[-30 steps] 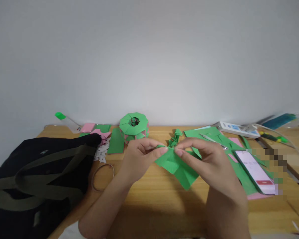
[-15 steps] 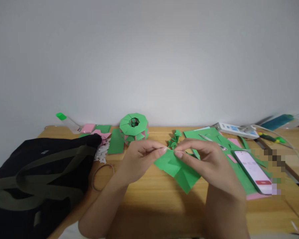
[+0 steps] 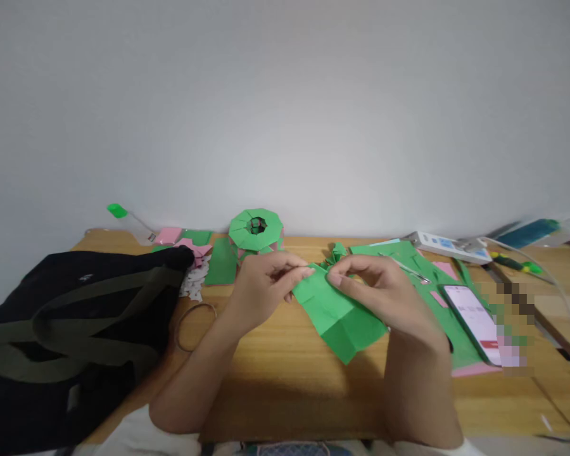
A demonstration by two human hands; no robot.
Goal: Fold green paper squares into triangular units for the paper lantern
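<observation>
A creased green sheet of paper (image 3: 339,313) hangs between my two hands above the wooden table. My left hand (image 3: 270,285) pinches its upper left edge between thumb and fingers. On the upper right, my right hand (image 3: 380,288) grips the same sheet, thumb in front and fingers behind. Fold lines run across the paper, and its lower corner points down toward me. Just behind my hands lies a small cluster of folded green paper (image 3: 336,253), partly hidden. Farther back stands a round green and pink folded-paper piece (image 3: 256,229) with a hole in its top.
A black bag (image 3: 90,342) covers the left side, next to a ring-shaped band (image 3: 177,326). Pink paper (image 3: 168,236) and green paper (image 3: 220,263) lie at the back left. To the right are a phone (image 3: 470,323), tweezers (image 3: 408,269), green sheets (image 3: 384,249) and a power strip (image 3: 449,247).
The green sheet has turned slightly and shows more of its surface, with both hands still pinching it. The whole view has shifted a little, so things appear higher.
</observation>
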